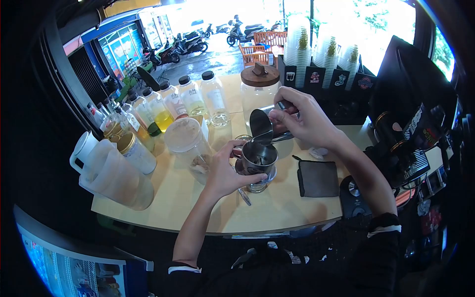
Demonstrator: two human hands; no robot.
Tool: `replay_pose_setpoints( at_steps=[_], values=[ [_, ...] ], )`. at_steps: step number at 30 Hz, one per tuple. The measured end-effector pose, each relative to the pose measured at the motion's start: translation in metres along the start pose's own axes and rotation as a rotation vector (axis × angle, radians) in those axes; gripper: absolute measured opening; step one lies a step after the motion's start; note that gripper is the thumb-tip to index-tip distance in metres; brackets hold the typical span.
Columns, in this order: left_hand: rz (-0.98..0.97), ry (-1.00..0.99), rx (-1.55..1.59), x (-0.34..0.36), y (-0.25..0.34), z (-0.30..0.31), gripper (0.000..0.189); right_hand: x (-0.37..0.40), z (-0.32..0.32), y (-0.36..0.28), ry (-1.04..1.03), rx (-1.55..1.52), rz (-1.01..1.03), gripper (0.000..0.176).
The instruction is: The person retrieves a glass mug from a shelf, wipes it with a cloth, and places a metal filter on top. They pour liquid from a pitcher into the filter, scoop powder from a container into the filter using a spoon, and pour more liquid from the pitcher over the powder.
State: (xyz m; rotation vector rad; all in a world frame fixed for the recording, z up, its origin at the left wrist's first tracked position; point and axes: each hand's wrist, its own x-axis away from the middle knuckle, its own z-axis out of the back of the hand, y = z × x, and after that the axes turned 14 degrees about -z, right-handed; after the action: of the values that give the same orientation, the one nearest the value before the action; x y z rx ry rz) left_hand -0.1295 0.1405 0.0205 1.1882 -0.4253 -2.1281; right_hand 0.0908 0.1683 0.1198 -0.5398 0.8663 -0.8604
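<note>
My left hand (231, 171) wraps round a small steel cup (261, 157), thumb across its front. Right under the cup is a clear glass (257, 187) with a flared rim. My right hand (303, 118) is closed on a steel pitcher (261, 126), which is tipped so that its dark mouth faces the cup, its lower lip right at the cup's rim. A thin metal piece (282, 137) sticks out below my right fingers. On the table by the glass lies a small slim object (244, 197).
A lidded clear jar (188, 143) stands left of my hand, with pitchers (118, 173) farther left. Bottles (190, 96) line the back, beside a wood-lidded jar (260, 76). At right lie a folded dark cloth (317, 178) and a round-topped black device (354, 190). Stacked cups (299, 44) rise behind.
</note>
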Motion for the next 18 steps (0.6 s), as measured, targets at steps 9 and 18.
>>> replay_pose_setpoints(
  at_steps=[9,18],
  values=[
    [-0.127,0.138,-0.110,0.005,-0.004,-0.004,0.078,0.008,0.008,0.005,0.072,-0.078,-0.064,0.017],
    [-0.260,0.228,-0.292,0.007,-0.006,-0.011,0.077,0.020,0.015,-0.012,0.046,-0.016,-0.069,0.019]
  ],
)
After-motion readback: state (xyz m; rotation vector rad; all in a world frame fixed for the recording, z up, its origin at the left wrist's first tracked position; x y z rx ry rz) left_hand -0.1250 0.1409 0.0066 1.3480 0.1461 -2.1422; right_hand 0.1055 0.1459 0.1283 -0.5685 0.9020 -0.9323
